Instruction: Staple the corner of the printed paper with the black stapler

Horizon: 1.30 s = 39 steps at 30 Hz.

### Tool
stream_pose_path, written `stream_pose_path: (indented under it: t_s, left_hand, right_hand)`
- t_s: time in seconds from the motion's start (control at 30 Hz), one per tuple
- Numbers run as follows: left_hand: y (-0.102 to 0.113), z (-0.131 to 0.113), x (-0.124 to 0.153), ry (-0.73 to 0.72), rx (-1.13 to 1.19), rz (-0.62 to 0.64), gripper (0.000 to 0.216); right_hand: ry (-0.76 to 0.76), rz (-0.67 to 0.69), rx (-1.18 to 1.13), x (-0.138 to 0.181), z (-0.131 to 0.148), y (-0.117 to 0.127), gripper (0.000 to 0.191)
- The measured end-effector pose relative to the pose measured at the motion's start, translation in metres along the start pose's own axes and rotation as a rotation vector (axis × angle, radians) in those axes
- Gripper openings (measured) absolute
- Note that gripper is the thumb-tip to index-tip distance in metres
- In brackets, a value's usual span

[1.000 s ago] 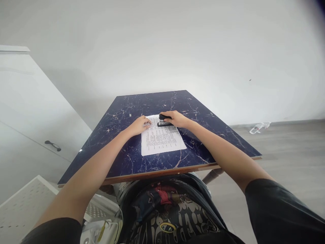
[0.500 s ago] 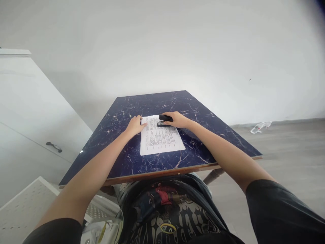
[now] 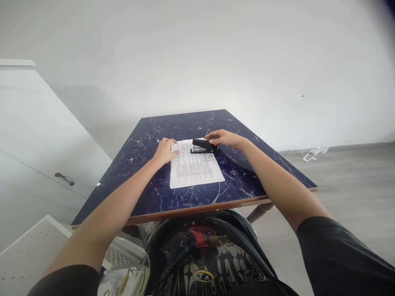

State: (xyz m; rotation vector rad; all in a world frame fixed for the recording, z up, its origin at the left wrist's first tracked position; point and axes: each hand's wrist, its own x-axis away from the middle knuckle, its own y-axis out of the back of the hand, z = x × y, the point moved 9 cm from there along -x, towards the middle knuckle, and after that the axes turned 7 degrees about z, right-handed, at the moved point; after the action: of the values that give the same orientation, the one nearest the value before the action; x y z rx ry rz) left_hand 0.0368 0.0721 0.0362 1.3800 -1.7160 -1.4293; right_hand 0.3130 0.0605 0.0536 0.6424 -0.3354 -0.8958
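Observation:
A sheaf of printed white paper (image 3: 194,170) lies on the dark blue marbled table (image 3: 197,197). My left hand (image 3: 166,150) grips its upper left edge, thumb on top of the print and fingers at the side. A black stapler (image 3: 202,149) rests on the upper right part of the paper, its jaw pointing left and gaping a little. My right hand (image 3: 224,138) is at the stapler's rear end, with the thumb on the near side and the fingers over the top; a small orange spot shows by the thumb.
A small pale piece (image 3: 158,140) lies on the table left of the paper. To the left stands a white cabinet (image 3: 37,144) with a dark handle. Below it is a white perforated rack (image 3: 33,255). Clear plastic packaging (image 3: 315,153) lies on the floor by the wall.
My right hand has slid right and back, from around the stapler's middle to its rear end, leaving more of the stapler exposed. The left hand and paper have hardly moved.

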Motion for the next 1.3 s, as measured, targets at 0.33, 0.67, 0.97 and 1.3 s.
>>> stream_pose_path:
  t_s: [0.33, 0.67, 0.97, 1.3]
  left_hand:
    - [-0.020, -0.010, -0.006, -0.214, 0.087, 0.136, 0.038]
    - [-0.021, -0.010, -0.007, -0.222, 0.077, 0.137, 0.038]
    - [-0.021, -0.010, -0.007, -0.208, 0.083, 0.152, 0.040]
    - [-0.020, -0.010, -0.006, -0.232, 0.070, 0.137, 0.038]
  right_hand:
    - [-0.104, 0.137, -0.247, 0.013, -0.023, -0.005, 0.039]
    - [-0.309, 0.187, -0.603, 0.016, -0.033, -0.026, 0.053]
    - [-0.281, 0.212, -0.630, 0.015, -0.028, -0.025, 0.054]
    - [-0.246, 0.172, -0.577, 0.012, -0.027, -0.026, 0.048]
